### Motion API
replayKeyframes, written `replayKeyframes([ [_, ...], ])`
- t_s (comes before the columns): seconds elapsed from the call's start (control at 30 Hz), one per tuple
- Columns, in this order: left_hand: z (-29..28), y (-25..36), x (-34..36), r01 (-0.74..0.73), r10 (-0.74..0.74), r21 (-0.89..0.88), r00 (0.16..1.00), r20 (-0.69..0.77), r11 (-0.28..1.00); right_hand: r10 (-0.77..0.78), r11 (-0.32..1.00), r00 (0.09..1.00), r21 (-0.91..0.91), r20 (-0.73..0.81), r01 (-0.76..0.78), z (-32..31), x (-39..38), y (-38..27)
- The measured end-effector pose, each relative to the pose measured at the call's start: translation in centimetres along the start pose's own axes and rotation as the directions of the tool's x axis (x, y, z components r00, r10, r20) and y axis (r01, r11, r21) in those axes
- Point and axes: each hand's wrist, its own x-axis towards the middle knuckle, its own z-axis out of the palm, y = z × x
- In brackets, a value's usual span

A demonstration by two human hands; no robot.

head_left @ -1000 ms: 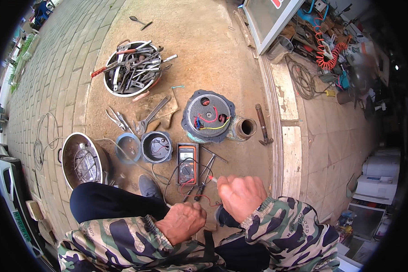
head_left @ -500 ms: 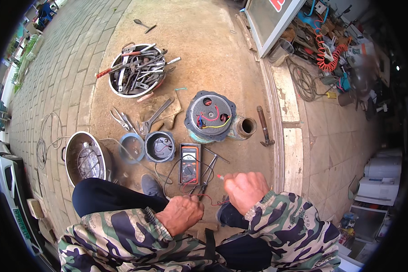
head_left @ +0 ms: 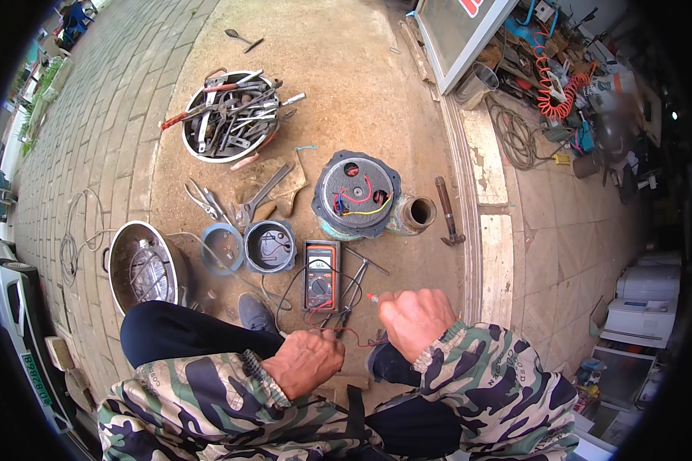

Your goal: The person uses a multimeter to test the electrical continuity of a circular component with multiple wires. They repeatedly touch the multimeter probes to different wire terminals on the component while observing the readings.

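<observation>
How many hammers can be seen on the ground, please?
1. The hammer lies just right of the open pipe. Others may be hidden among the tools in the round bowl.

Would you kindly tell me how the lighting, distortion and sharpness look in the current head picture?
Head view: soft daylight on the concrete floor, darkness at far right; head view: fisheye bowing of the door sill, black rim; head view: a blurred patch right of the orange coiled hose, while the multimeter, left hand and right hand look reasonably sharp.
</observation>
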Motion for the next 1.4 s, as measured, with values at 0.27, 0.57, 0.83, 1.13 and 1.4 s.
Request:
replayKeyframes([
  [0.27, 0.1, 0.0, -0.1, 0.011, -0.012, -0.021, 1.0, -0.026, 1.0, -0.021, 1.0, 0.999, 0.02, -0.032, 0.022, -0.1, 0.0, 0.0],
  [0.57, 0.3, 0.1, -0.2, 0.005, -0.004, 0.004, 0.999, -0.034, 1.0, 0.034, 0.999, 0.987, -0.025, -0.16, -0.038, 1.2, 0.3, 0.4],
  [0.83, -0.1, 0.3, -0.3, 0.029, -0.029, -0.032, 0.999, -0.015, 0.999, 0.255, 0.959, 0.966, 0.136, -0.043, -0.247, 1.3, 3.5, 2.0],
  [1.13, -0.4, 0.1, -0.4, 0.026, -0.027, -0.039, 1.0, -0.015, 0.999, 0.245, 0.962, 0.969, 0.113, 0.029, -0.247, 3.0, 4.5, 3.3],
  [1.4, -0.1, 0.0, -0.3, 0.022, -0.022, -0.027, 1.0, -0.021, 0.999, 0.207, 0.977, 0.978, 0.048, -0.015, -0.207, 3.8, 4.3, 3.1],
])
